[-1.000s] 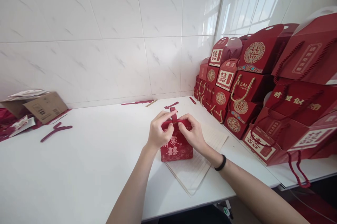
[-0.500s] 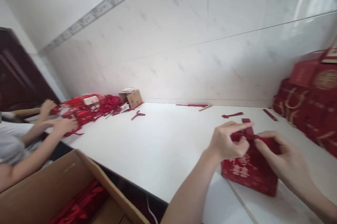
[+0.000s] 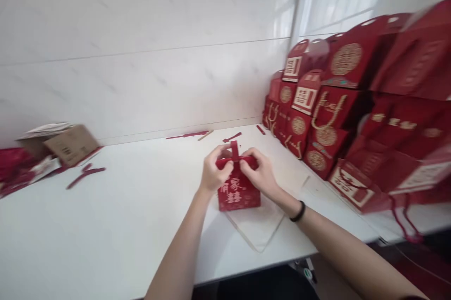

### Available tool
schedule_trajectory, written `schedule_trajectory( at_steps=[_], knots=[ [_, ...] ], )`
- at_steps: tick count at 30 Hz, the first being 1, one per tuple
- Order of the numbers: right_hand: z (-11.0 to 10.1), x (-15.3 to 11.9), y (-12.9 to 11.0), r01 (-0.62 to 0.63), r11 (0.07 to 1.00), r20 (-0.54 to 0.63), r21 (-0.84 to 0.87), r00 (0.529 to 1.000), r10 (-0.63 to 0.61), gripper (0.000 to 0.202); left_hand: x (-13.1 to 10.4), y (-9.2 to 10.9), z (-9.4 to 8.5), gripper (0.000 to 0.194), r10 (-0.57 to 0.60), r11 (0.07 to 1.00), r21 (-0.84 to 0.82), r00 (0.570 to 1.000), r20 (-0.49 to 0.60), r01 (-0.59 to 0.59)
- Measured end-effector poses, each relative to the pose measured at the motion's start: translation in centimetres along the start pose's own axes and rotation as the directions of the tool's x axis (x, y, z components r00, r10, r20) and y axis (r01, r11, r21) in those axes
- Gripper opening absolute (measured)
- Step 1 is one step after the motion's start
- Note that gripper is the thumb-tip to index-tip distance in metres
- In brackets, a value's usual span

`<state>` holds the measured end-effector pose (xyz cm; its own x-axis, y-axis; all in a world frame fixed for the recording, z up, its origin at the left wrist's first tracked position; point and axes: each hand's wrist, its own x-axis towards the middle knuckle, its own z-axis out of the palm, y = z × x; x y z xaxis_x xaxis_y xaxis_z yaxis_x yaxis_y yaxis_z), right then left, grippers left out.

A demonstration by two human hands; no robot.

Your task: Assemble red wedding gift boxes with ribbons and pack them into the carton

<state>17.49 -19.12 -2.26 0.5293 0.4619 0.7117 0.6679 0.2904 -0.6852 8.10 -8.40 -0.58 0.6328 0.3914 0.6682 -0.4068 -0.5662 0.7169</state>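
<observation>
A small red gift box [image 3: 240, 193] with pale printed characters stands upright in front of me on the white table. My left hand [image 3: 217, 168] is closed on its top left edge, the thumb on the front face. My right hand [image 3: 259, 168] grips the top right edge in the same manner. Between the hands a red strap [image 3: 235, 150] sticks up from the top of the box. Beneath the box lies a thin whitish sheet [image 3: 260, 229]. My fingertips behind the box are partly hidden.
Stacked red gift boxes and bags [image 3: 326, 107] line the right side against the wall. Red strips [image 3: 86, 174] lie at the left, another strip [image 3: 232, 137] behind the box. An opened cardboard box [image 3: 72, 145] sits at the far left beside red material [image 3: 14, 166].
My view has swung right, so the other person and the large carton have left the picture. My left hand has moved from the strap area to the box's left edge.
</observation>
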Motion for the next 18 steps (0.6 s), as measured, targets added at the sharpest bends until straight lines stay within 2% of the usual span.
schedule_trajectory(
  at_steps=[2,4,10,15,18],
  knots=[
    [0.11,0.03,-0.01,-0.012,0.999,0.012,0.032,1.000,0.012,0.005,0.05,0.02,-0.10,0.017,0.013,1.000,0.015,0.999,0.036,-0.013],
    [0.18,0.10,-0.11,-0.018,0.998,0.021,0.061,1.000,0.017,0.004,0.00,0.14,-0.19,0.013,0.011,0.999,0.040,0.998,0.058,-0.013],
    [0.02,0.38,-0.28,-0.063,0.995,0.052,0.073,0.997,0.059,0.005,0.13,0.53,-0.18,0.014,-0.049,0.999,0.021,0.998,0.043,0.048],
    [-0.15,0.47,-0.11,-0.080,0.994,0.081,0.071,0.994,0.074,0.006,0.45,0.65,-0.27,0.023,-0.157,0.987,-0.035,0.986,0.057,0.159],
    [-0.12,0.35,-0.09,-0.061,0.994,0.052,0.088,0.997,0.057,0.004,0.40,0.63,-0.27,0.027,-0.161,0.986,-0.044,0.985,0.064,0.163]
  ],
)
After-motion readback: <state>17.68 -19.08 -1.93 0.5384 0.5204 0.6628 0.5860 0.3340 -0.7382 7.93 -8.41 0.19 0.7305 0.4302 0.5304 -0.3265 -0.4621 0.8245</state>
